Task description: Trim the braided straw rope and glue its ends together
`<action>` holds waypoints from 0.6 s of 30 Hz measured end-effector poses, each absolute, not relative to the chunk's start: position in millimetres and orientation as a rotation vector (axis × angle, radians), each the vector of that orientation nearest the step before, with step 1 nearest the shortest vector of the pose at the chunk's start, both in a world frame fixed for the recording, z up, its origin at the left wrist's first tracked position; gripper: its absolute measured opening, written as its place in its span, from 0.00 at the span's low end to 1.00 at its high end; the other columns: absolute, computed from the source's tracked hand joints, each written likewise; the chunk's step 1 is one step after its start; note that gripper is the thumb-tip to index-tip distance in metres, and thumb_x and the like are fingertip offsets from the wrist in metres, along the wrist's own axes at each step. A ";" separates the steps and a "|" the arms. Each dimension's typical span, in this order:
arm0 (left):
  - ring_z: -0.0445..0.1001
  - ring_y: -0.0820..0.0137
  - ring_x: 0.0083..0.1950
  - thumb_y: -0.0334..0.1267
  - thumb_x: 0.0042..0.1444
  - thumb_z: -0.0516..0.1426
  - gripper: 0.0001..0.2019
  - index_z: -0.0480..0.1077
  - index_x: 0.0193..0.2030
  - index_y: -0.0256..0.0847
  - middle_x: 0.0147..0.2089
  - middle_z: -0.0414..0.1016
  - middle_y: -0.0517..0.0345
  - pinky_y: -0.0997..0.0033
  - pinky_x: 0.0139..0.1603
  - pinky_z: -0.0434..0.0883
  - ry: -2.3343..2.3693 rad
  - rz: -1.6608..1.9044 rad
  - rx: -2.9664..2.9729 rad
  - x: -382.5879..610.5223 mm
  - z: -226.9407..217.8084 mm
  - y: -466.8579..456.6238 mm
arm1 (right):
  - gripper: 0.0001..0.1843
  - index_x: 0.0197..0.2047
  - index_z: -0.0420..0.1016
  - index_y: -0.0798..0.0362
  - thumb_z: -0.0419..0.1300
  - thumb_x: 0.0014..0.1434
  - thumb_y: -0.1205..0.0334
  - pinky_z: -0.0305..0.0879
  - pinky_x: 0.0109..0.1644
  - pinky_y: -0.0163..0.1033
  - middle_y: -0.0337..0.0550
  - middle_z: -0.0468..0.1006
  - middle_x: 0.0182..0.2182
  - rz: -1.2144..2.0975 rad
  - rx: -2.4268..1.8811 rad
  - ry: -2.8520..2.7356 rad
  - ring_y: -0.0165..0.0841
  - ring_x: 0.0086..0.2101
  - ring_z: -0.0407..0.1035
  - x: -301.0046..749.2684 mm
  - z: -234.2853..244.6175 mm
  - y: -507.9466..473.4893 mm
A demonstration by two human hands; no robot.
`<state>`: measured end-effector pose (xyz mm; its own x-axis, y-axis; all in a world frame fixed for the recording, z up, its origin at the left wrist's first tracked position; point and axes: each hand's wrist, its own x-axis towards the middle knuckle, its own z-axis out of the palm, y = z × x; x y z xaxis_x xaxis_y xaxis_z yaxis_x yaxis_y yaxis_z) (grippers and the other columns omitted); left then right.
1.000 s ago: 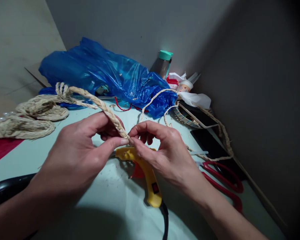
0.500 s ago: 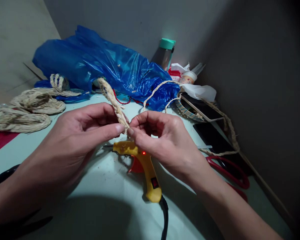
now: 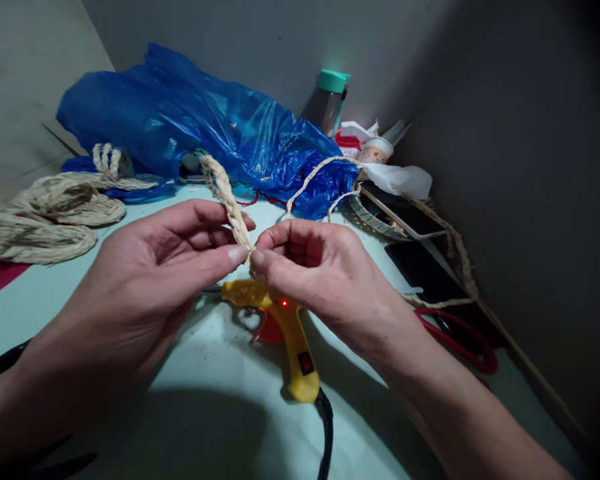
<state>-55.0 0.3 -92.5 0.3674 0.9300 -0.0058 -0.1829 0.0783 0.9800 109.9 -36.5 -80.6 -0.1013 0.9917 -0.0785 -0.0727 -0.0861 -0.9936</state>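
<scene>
Between my two hands stands a short braided cord (image 3: 225,195) of pale natural fibre, its upper end bent over. My left hand (image 3: 180,257) pinches its lower end between thumb and fingers. From the other side, my right hand (image 3: 305,260) grips the same end, thumb and fingertips pressed together; the very tip is partly hidden. Just below the hands a yellow glue gun (image 3: 300,360) lies on the pale tabletop (image 3: 220,413), its red light lit and a black cable running toward me.
A blue plastic bag (image 3: 180,120) spreads along the back, near a bottle with a green lid (image 3: 333,81). Bundles of fibre (image 3: 45,237) lie at left. To the right are a dark phone-like slab (image 3: 420,270), red-handled scissors (image 3: 487,357) and a thin braided cord (image 3: 463,257).
Both hands keep their hold on the braided cord's lower end, with the fingers shifting only slightly. The whole view has moved a little, so things appear slightly further left and higher.
</scene>
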 end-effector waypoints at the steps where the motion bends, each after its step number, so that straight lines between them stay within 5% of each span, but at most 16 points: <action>1: 0.80 0.75 0.32 0.27 0.52 0.68 0.11 0.81 0.41 0.45 0.34 0.84 0.64 0.81 0.37 0.78 0.816 0.989 1.178 -54.7 -92.4 0.5 | 0.08 0.27 0.71 0.54 0.64 0.51 0.75 0.60 0.23 0.27 0.31 0.69 0.22 1.382 -1.158 -1.181 0.22 0.22 0.62 110.2 -80.3 -36.3; 8: 0.83 0.73 0.35 0.19 0.48 0.65 0.16 0.79 0.41 0.42 0.38 0.86 0.61 0.78 0.42 0.79 0.801 0.988 1.044 -47.9 -84.2 -2.8 | 0.08 0.27 0.71 0.54 0.64 0.52 0.75 0.60 0.25 0.28 0.32 0.69 0.23 1.436 -1.129 -1.190 0.22 0.23 0.62 114.7 -77.3 -37.4; 18: 0.83 0.69 0.30 0.24 0.54 0.65 0.15 0.78 0.47 0.43 0.35 0.85 0.59 0.71 0.36 0.81 0.711 0.921 1.057 -51.7 -85.7 -4.2 | 0.09 0.27 0.71 0.52 0.69 0.49 0.66 0.58 0.23 0.30 0.32 0.69 0.22 1.489 -1.162 -1.139 0.25 0.22 0.61 110.8 -80.4 -38.3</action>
<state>-51.7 -4.2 -85.7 0.4515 0.8904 -0.0583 -0.2814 0.2040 0.9376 110.8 -38.3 -80.4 -0.1506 0.9770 -0.1510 -0.1100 -0.1684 -0.9796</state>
